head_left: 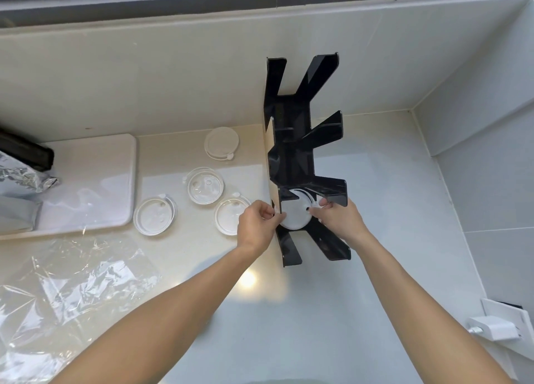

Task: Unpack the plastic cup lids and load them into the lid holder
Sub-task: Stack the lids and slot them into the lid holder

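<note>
A tall black lid holder (291,141) with slanted fins stands on the counter against the back wall. In its lowest compartment sits a white plastic lid (294,214). My left hand (255,227) pinches the lid's left rim, and my right hand (341,219) pinches its right rim beside a fin. Several more clear lids lie flat on the counter left of the holder: one (232,216) next to my left hand, one (205,189) behind it, one (154,216) further left and one (222,143) near the wall.
An empty clear plastic bag (72,291) lies crumpled at the front left. A white tray (95,181) sits at the left with a silver foil bag (20,175) on it. A white wall socket (497,323) is mounted at the lower right.
</note>
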